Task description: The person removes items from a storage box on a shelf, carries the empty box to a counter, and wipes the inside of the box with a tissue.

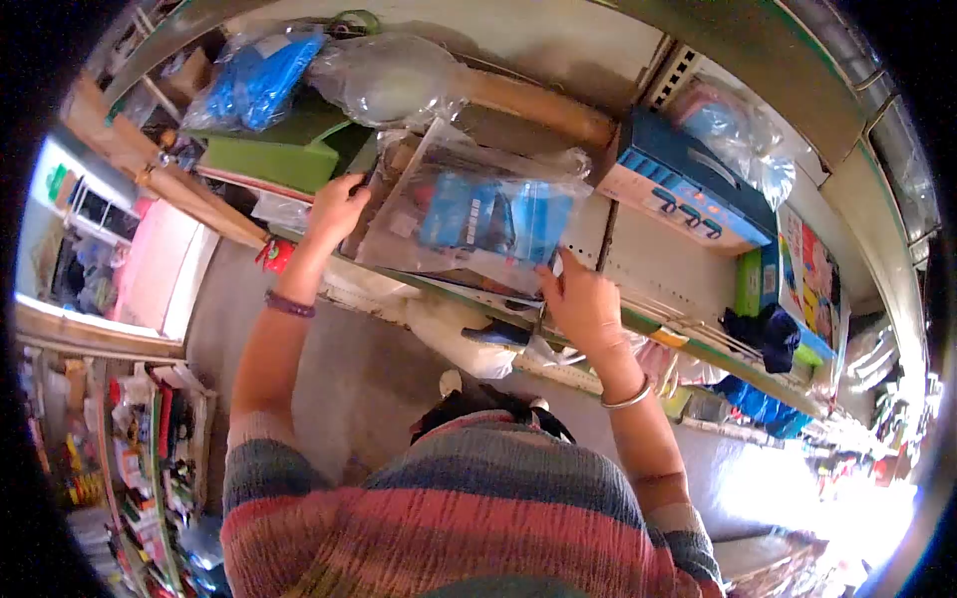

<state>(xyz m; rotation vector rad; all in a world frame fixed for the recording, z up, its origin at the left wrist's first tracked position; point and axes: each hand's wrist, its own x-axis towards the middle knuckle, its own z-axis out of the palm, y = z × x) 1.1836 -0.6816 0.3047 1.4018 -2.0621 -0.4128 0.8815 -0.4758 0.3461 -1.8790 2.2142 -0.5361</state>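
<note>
A clear plastic bag with a blue printed packet [464, 211] inside lies at the front of the shelf. It rests on a flat, dark-edged box [377, 209], mostly covered by the bag. My left hand [339, 209] is closed around the left edge of that box, its fingertips on the dark rim. At the bag's lower right corner, my right hand [583, 299] is closed, thumb and fingers pinching the clear plastic. What lies under the right fingertips besides the plastic is hidden.
Left on the shelf are a green box [274, 159] and a bagged blue item [261, 82]. Behind stands a plastic-wrapped round item [389, 80]. To the right are a dark blue box [688, 184], a colourful box [805, 274] and a dark cloth [768, 334].
</note>
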